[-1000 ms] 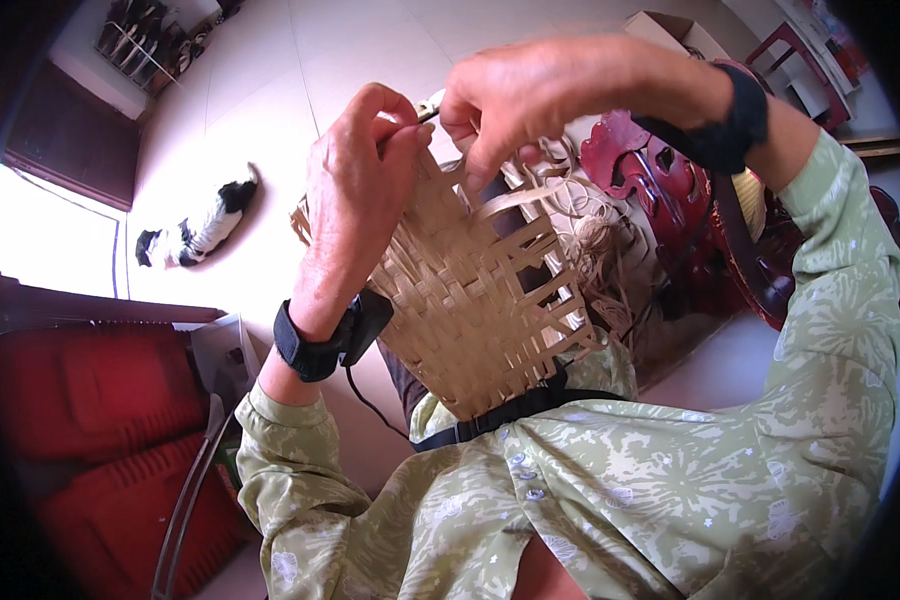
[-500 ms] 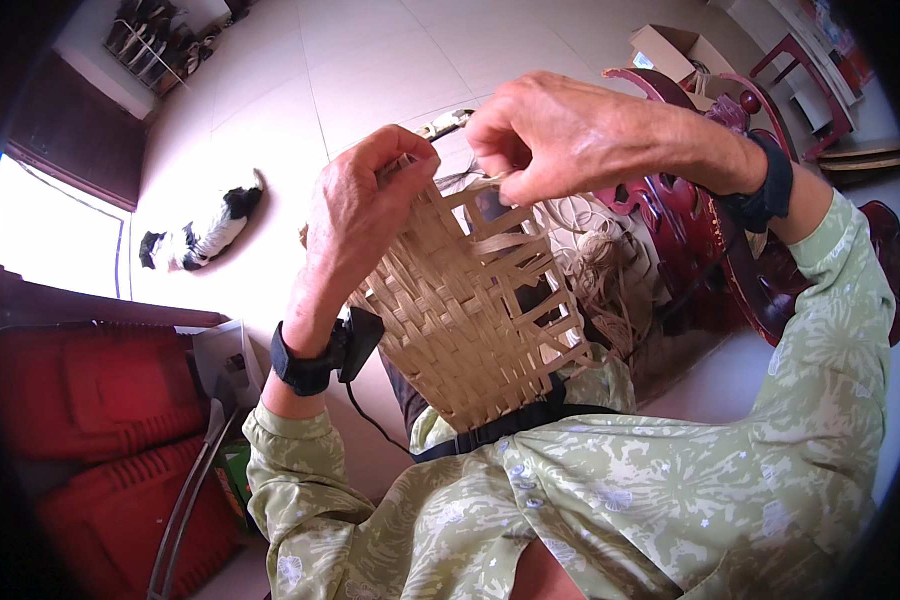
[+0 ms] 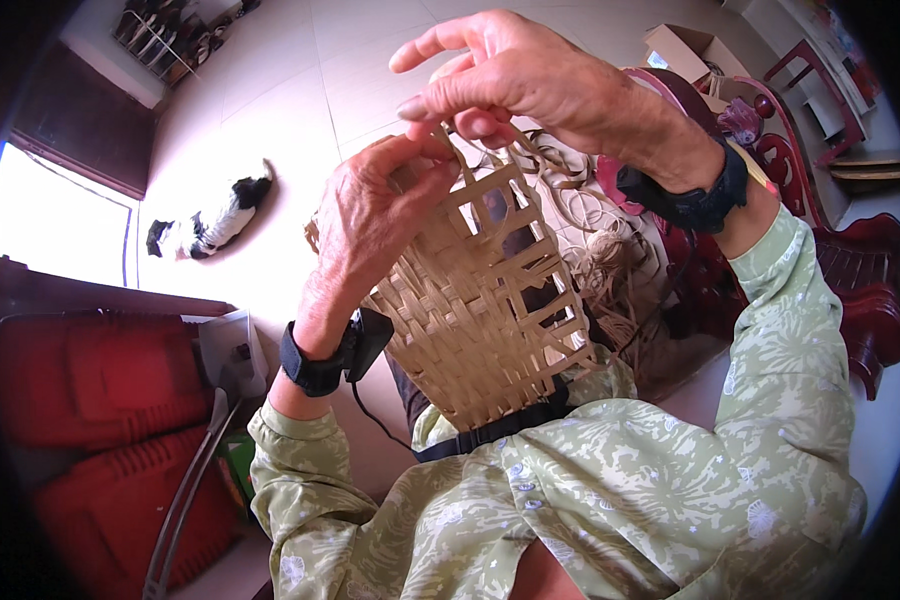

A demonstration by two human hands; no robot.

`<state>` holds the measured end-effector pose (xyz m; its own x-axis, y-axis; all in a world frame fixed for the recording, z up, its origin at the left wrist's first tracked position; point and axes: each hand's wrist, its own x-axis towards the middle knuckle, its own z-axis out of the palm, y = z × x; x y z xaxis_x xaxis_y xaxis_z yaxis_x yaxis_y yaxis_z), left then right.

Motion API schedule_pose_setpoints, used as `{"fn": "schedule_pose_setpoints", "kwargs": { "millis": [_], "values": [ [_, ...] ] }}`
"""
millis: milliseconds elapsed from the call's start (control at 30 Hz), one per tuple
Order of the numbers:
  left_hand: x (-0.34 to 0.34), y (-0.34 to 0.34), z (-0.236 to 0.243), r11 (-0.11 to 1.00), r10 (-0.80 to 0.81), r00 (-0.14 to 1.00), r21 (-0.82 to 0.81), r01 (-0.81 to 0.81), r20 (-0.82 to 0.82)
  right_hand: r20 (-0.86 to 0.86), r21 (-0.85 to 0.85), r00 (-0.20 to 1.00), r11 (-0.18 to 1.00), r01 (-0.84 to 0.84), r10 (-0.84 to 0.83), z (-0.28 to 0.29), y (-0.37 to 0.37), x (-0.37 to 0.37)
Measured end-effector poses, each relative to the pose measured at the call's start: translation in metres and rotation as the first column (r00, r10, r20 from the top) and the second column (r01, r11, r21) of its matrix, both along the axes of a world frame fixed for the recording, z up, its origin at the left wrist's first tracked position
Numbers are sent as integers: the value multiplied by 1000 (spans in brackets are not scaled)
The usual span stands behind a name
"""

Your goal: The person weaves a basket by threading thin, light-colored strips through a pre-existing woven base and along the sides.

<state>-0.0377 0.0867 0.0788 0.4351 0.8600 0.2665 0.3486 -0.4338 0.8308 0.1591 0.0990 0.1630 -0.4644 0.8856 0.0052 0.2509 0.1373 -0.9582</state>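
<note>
- Tan woven panel (image 3: pixel 450 310) directly below the grip, pinched at its upper edge by left hand (image 3: pixel 370 205).
- Right hand (image 3: pixel 520 80) just above that pinch, index and thumb apart; cannot tell about anything under its curled fingers.
- Right of the grip, loose pale strips (image 3: pixel 605 250).

right hand (image 3: pixel 530 85) | shifted leftward, above left hand (image 3: pixel 372 200) | fingers (image 3: pixel 432 44) uncurled
</note>
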Motion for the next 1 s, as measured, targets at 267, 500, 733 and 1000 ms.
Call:
{"fn": "schedule_pose_setpoints", "kwargs": {
  "millis": [267, 500, 733, 1000],
  "values": [
    [9, -8, 9, 992, 121, 960, -3, -126, -252, 391, 688, 920, 658, -306, 18, -28, 21, 4],
    [6, -2, -21, 975, 224, 973, -4, -224, 51, 251, 833, 841, 549, 64, -479, -55, -10, 15],
    [4, -2, -20, 972, 234, 972, 12, -234, -2, 347, 784, 815, 621, 19, -464, -88, -21, 14],
    [11, -8, -14, 955, 231, 971, 207, -214, -59, -168, 549, 977, 810, 205, -133, -1, -20, -1]
  ]
}}
